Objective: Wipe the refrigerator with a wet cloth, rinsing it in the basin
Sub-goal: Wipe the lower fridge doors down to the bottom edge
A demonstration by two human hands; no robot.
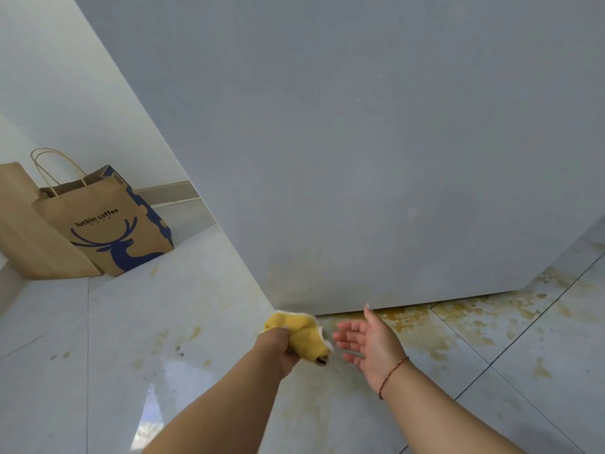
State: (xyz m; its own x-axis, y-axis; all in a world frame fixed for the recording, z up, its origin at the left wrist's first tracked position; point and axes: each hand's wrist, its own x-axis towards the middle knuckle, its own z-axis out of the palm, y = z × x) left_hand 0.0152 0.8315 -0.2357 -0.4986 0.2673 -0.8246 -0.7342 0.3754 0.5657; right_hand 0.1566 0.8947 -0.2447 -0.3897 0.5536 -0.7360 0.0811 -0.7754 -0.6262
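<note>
The grey refrigerator (360, 142) fills the upper and right part of the head view, its side panel reaching down to the floor. My left hand (278, 350) grips a bunched yellow cloth (302, 332) just below the panel's bottom left corner, close to the floor. My right hand (368, 342) is spread with its fingers apart, palm turned toward the cloth, a little to the cloth's right and not touching it. A red string bracelet circles my right wrist. No basin is in view.
A brown paper coffee bag (104, 224) with a blue deer print stands at the left against the white wall, a second plain brown bag (26, 224) behind it. The glossy tiled floor (163, 322) has yellow-brown stains (474, 312), thickest along the refrigerator's bottom edge.
</note>
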